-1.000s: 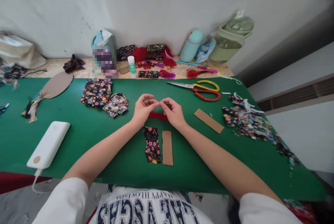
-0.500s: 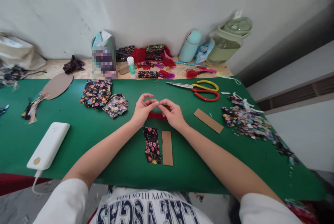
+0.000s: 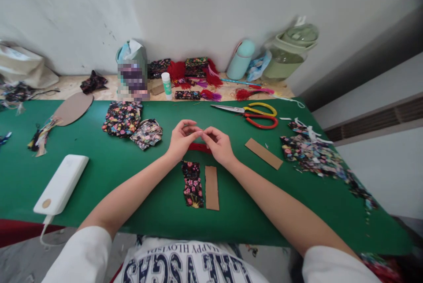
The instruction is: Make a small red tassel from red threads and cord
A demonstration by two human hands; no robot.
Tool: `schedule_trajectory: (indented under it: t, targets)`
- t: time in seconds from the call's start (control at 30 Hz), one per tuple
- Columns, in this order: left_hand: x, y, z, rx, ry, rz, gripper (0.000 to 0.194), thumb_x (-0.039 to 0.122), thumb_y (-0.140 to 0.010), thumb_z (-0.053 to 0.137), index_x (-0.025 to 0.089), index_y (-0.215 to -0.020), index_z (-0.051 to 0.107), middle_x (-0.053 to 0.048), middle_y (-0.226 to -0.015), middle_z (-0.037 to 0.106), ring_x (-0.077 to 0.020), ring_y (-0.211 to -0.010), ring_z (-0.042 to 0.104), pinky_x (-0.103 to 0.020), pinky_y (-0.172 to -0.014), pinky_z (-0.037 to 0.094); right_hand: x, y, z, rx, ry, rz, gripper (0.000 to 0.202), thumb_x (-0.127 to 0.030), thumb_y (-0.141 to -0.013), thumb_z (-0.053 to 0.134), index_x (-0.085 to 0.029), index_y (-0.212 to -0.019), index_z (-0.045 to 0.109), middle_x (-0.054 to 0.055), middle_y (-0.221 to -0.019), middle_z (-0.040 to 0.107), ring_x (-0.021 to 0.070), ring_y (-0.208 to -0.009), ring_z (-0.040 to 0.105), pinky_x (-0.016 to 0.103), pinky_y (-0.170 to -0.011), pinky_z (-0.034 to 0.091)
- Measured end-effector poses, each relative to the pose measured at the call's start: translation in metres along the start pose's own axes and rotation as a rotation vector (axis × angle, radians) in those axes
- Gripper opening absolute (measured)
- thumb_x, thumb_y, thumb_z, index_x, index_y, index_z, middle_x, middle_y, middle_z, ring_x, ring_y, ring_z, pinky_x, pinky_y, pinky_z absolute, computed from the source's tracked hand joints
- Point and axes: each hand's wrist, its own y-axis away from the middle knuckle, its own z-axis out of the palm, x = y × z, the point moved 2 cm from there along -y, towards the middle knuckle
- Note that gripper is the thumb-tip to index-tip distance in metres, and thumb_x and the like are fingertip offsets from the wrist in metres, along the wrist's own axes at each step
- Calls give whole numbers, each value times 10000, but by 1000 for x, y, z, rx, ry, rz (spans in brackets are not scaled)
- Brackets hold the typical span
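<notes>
Thumb and fingertips of my left hand are pinched together, meeting those of my right hand, which are pinched too. What lies between the fingertips is too small to make out. Just under the hands, a strip of red thread lies on the green table top, partly hidden by them. Nearer to me are a flowered black fabric strip and, right beside it, a cardboard strip. Another cardboard strip lies slanted to the right.
Scissors with yellow and red handles lie behind my right hand. Fabric scraps are heaped at right. Folded flowered cloth and a white power bank lie at left. A glue stick and bottle stand at the back.
Both hands stay pinched together and have shifted very slightly toward me and to the right. The things on the table have not moved.
</notes>
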Motion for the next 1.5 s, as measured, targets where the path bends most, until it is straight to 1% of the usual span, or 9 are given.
schedule_trajectory:
  t: [0.13, 0.27, 0.47, 0.67, 0.83, 0.97, 1.2, 1.33, 1.5]
  targets:
    - [0, 0, 0, 26, -8, -15, 415, 275, -577, 834, 177, -869, 555, 16, -712, 678, -99, -652, 629, -254, -706, 498, -3, 2, -1, 7, 86, -60, 266, -450, -839, 581, -205, -738, 571, -31, -585, 478, 101, -489, 422, 250, -473, 333]
    - [1, 0, 1, -16, 7, 0, 468, 306, -585, 838, 189, -906, 518, 30, -696, 665, -96, -636, 622, -247, -685, 494, -6, 1, -2, -35, 56, -34, 256, -446, -833, 586, -207, -741, 574, -47, -544, 464, 95, -447, 413, 253, -462, 328]
    - [6, 0, 3, -94, 9, 6, 502, 336, -604, 834, 206, -936, 479, 48, -690, 653, -87, -626, 614, -239, -683, 485, -8, 0, -5, -123, -82, 60, 329, -518, -771, 640, -195, -736, 591, -71, -452, 442, 80, -404, 374, 244, -447, 304]
    - [10, -1, 4, -132, 39, -52, 530, 351, -577, 847, 198, -932, 485, 47, -684, 663, -87, -610, 617, -238, -664, 486, -1, -3, -3, -162, -272, 132, 336, -500, -702, 711, -183, -733, 604, -52, -569, 523, 48, -397, 358, 223, -409, 277]
    - [7, 0, 3, -71, 44, -67, 538, 342, -549, 861, 194, -934, 517, 39, -681, 675, -96, -604, 628, -250, -670, 500, 0, -3, -2, -128, -299, 159, 381, -535, -662, 735, -186, -674, 583, -47, -552, 513, 58, -413, 373, 221, -403, 284]
    - [3, 0, 1, -47, 72, -66, 535, 307, -550, 862, 191, -948, 522, 32, -693, 684, -107, -638, 646, -257, -692, 508, -3, -1, -1, -104, -227, 126, 388, -553, -689, 709, -193, -658, 568, -55, -507, 481, 72, -425, 381, 235, -433, 318]
    - [2, -1, 0, -28, 51, -68, 528, 295, -553, 861, 185, -947, 528, 25, -689, 699, -115, -644, 660, -268, -718, 506, -1, -1, -3, -85, -186, 98, 348, -535, -729, 670, -206, -709, 558, -53, -546, 502, 83, -441, 414, 244, -461, 338]
    - [2, -1, 0, -15, 36, -79, 525, 297, -550, 862, 180, -938, 528, 35, -654, 687, -111, -622, 651, -260, -701, 493, 0, -3, -5, -41, -226, 69, 329, -539, -781, 616, -214, -819, 580, -57, -551, 509, 89, -446, 440, 245, -475, 352]
    - [1, 0, 0, -41, 30, -132, 549, 300, -537, 867, 178, -945, 520, 50, -615, 663, -98, -563, 616, -240, -632, 466, 0, -4, -5, -46, -219, 91, 339, -526, -735, 676, -211, -823, 589, -62, -546, 504, 85, -448, 430, 238, -469, 346]
